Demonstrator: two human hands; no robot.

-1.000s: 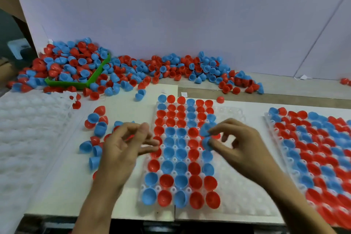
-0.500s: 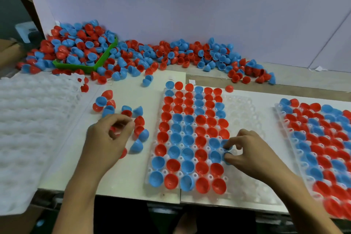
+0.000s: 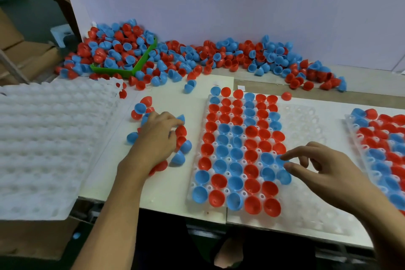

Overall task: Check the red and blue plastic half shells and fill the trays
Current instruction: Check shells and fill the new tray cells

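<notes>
Since a moment ago, the right hand [image 3: 324, 173] has loosened, fingers spread above the blue plastic half shell [image 3: 284, 176] seated at the clear moulded tray [image 3: 304, 120]'s filled edge. Left hand [image 3: 156, 138] curls over loose shells [image 3: 183, 138] near the bench's front; whether it pinches one is hidden. Next, press each shell level in its pocket.

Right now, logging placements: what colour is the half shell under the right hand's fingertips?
Blue. The right hand touches a blue half shell in the middle tray; head view.
</notes>
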